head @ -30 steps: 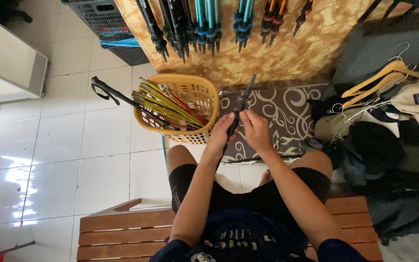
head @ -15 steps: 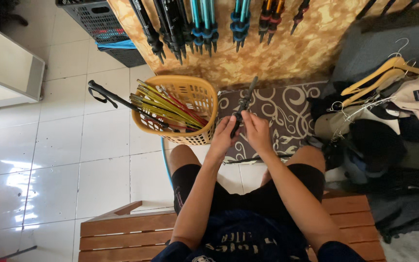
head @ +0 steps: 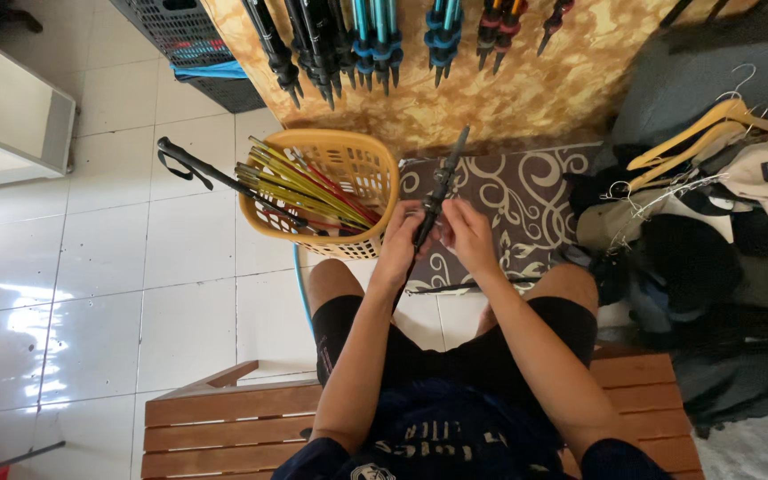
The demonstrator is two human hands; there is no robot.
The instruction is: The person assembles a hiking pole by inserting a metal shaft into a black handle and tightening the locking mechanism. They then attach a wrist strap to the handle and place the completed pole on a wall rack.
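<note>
Patterned rug [head: 526, 200] backs both hands' [head: 437, 236] half-hidden pole [head: 442, 191].

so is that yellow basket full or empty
Full: the yellow basket holds a bundle of yellow and red poles, their ends sticking out over its rim.

A slim black pole segment with a tapered dark tip [head: 437, 200] was held up off the floor, slanted so the tip pointed away and to the right over the patterned brown mat. Its lower part sat gripped between the left hand [head: 402, 242] and the right hand [head: 468, 236], above the knees, just right of the yellow basket
</note>
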